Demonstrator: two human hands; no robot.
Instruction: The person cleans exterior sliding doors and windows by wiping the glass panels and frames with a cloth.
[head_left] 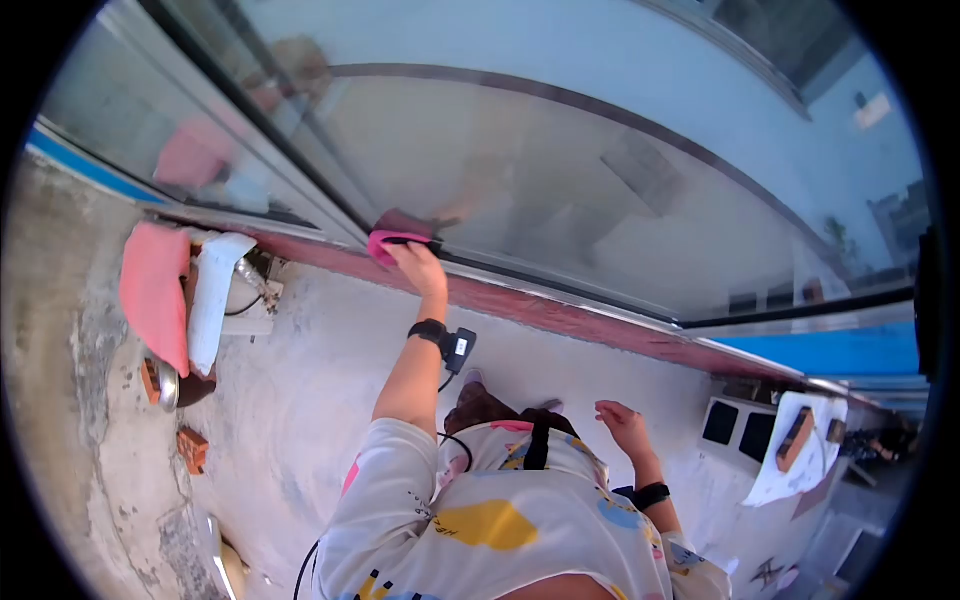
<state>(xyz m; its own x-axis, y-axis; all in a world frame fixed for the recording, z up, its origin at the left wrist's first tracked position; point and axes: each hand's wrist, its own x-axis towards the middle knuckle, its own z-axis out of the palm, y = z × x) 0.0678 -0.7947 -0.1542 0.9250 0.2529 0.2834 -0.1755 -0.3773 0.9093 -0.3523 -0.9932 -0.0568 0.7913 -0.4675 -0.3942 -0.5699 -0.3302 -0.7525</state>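
My left hand [414, 262] is closed on a pink cloth [384, 243]. It presses the cloth against the lower corner of the glass pane [520, 170], where the upright metal frame [290, 155] meets the bottom rail. A dark pink reflection of the cloth shows in the glass just above. Low at my right side hangs my right hand [624, 426], its fingers loosely bent and apart with nothing in them. A black band with a small box [459, 350] sits on my left wrist, and another band [650, 495] on my right.
A red ledge [560, 323] runs below the window. On the left stand objects under a pink cover [156, 292] and a pale blue cloth [212, 300], near a broken brick [192, 450]. To the right, a brick [795, 440] lies on a white sheet [775, 482] beside a hollow block [737, 428].
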